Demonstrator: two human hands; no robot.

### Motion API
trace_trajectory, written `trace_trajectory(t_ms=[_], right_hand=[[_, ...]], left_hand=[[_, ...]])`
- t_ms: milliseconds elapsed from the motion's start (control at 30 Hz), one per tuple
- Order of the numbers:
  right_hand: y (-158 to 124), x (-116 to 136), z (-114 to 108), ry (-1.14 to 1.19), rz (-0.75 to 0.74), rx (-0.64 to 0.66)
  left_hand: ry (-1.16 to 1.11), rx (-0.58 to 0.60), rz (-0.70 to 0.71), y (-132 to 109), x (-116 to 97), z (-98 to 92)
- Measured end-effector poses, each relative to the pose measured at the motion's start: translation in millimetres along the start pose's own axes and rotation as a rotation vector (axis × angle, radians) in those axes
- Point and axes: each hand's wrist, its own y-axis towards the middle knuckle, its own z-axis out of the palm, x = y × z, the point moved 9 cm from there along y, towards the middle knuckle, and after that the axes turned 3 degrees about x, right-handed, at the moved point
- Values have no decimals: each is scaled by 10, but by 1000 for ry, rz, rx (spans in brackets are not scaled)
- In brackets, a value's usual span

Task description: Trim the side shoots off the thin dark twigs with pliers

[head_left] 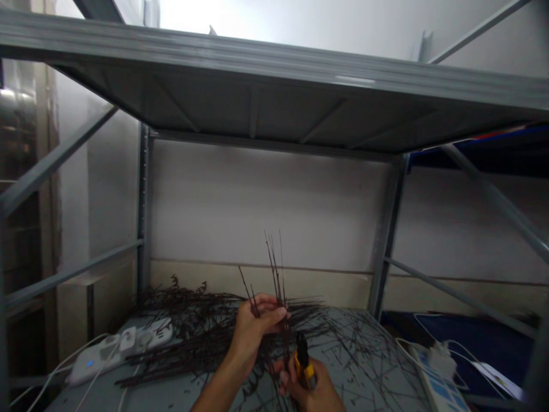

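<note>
My left hand [259, 320] is closed around several thin dark twigs [275, 266] that stand upright, their tips fanning out above my fingers. Lower and to the right, my right hand [311, 383] is wrapped round a pair of pliers or cutters with yellow-and-black handles [303, 357], its dark head pointing up. The fingertips of that hand also touch the lower part of the twigs. Behind and left of my hands lies a tangled heap of dark twigs [193, 337] on the grey shelf surface [171, 395]. Whether the tool's jaws are apart is too blurred to tell.
A white power strip [103, 357] with plugs and cables lies at the left. Another strip [441, 380] with a white plug sits at the right. Loose twigs [364, 343] scatter right of my hands. A grey metal shelf [274, 63] spans overhead, with uprights [388, 240] at the sides.
</note>
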Motion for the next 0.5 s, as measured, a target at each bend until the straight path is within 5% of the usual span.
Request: trace_trajectory(t_ms=[267, 500], right_hand=[[-16, 5, -223, -157, -43, -96], [71, 648, -534, -521, -168, -105]], left_hand=[[37, -60, 20, 26, 69, -93], [285, -31, 201, 43, 40, 30]])
